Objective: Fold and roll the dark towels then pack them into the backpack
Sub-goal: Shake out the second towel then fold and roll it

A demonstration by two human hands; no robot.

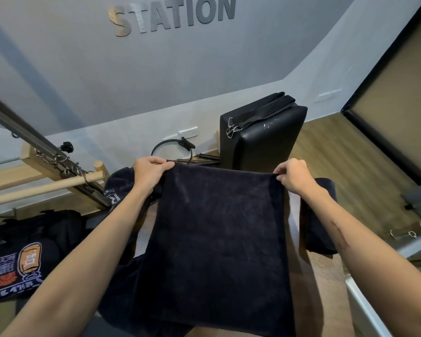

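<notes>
A dark navy towel (219, 244) hangs spread out in front of me, held up by its top edge. My left hand (149, 173) pinches the top left corner and my right hand (294, 175) pinches the top right corner. Another dark towel (118, 188) with white lettering lies behind my left arm, and a dark rolled or folded towel (320, 216) sits under my right forearm. A black backpack (28, 254) with an orange and white print lies at the lower left.
A black padded box (263, 135) with a strap and clips stands against the wall ahead. A black ring (171, 148) lies by a wall socket. Wooden bars and metal springs (58, 171) of an exercise frame run along the left. Metal rails (365, 305) are at right.
</notes>
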